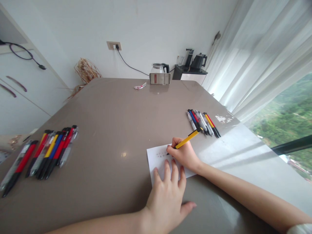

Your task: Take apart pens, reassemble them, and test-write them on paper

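A yellow pen (188, 139) with black ends is gripped in my right hand (185, 154), its tip on a white sheet of paper (156, 151). Small handwritten marks run along the upper part of the sheet, too small to read. My left hand (165, 198) lies flat with fingers spread, the fingertips resting on the paper and the thumb stretched out to the right over the table. Part of the sheet is hidden under both hands.
Several pens (52, 151) lie in a row at the left of the brown table (109, 123). More pens (202, 122) lie at the right. A glass kettle (159, 74) and a crumpled wrapper (140, 86) are at the far edge. A window with white curtains (253, 48) borders the right side.
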`<state>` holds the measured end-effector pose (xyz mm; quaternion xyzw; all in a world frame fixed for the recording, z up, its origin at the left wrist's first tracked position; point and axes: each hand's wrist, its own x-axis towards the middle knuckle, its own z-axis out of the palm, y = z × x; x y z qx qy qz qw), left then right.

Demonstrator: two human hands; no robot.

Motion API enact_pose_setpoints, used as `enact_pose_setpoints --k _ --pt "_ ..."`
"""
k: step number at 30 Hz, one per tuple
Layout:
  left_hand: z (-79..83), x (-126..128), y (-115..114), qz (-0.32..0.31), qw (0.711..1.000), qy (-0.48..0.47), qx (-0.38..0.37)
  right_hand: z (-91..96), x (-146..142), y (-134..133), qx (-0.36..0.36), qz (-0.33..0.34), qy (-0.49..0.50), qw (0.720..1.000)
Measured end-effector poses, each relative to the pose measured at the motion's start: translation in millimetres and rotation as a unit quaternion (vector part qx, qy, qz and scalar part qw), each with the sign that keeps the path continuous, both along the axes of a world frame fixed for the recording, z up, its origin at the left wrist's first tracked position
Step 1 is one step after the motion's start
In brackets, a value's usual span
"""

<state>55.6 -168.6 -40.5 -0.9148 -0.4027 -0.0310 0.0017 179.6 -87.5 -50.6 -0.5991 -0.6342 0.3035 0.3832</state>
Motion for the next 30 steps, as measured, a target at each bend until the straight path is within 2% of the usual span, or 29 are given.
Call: enact_pose_setpoints --k 12,16,20,25,30 --pt "2.5 -0.5 -0.1 0.001 1.000 0.006 0.000 0.5 0.0 0.1 0.004 -0.015 0.017 1.000" --pt "2.1 -1.0 0.1 0.005 1.000 0.005 0.007 5.1 1.3 1.0 0.030 -0.046 0.073 0.996" --pt "2.1 -1.1 0.1 0.000 1.000 0.007 0.027 10.8 6.8 6.7 0.032 -0.026 0.131 0.991" --pt "3.7 -1.5 0.2 -0.011 0.997 0.009 0.070 19.5 24.2 19.7 0.131 -0.017 0.076 0.988" --pt "5.8 -2.6 -0.6 -0.040 0.990 -0.002 0.136 44.0 41.3 26.1 0.215 -0.018 0.139 0.967"
